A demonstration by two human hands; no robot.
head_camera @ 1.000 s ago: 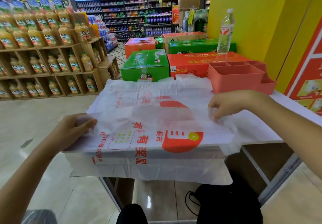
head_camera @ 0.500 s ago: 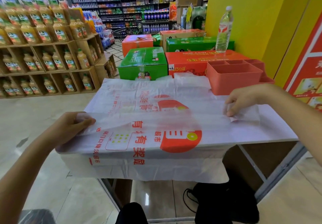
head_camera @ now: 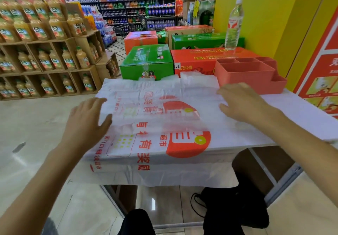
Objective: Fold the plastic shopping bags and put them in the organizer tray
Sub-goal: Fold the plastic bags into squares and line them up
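Note:
A white plastic shopping bag with red print lies spread over the white table, its near edge hanging over the front. More bags lie under it. My left hand rests flat with straight fingers on the bag's left edge. On the bag's right part my right hand presses flat, fingers spread. The pink organizer tray with several compartments stands at the table's back right, just beyond my right hand.
Green and orange cartons stand behind the table, a clear water bottle on one. Wooden shelves of juice bottles fill the left. A yellow wall rises on the right. A black bag lies under the table.
Both hands let go of the bag's pinched edges and now lie flat on it. They moved forward, and the upper layer has settled onto the table.

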